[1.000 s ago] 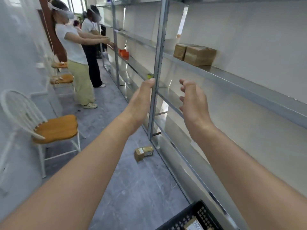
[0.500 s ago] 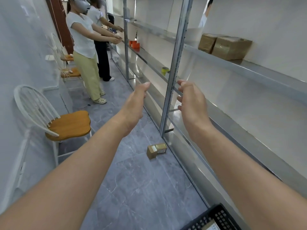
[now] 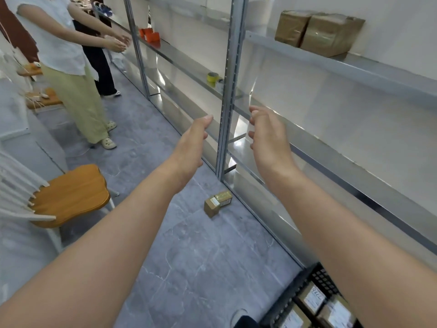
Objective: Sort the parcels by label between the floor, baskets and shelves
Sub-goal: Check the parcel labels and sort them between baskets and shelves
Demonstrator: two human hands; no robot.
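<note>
Basket (image 3: 289,295) nearer, left hand (image 3: 190,147) straight, right hand (image 3: 269,141) perhaps half-curled (both outstretched)

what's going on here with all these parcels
A person is sorting parcels along metal shelving. Both the left hand and right hand are held out empty in front of the shelf post. One small parcel lies on the floor by the shelving, more labelled ones sit in the black basket, and two wrapped parcels stand on an upper shelf.

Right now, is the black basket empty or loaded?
Loaded: the black basket holds at least three brown parcels with white labels facing up.
</note>
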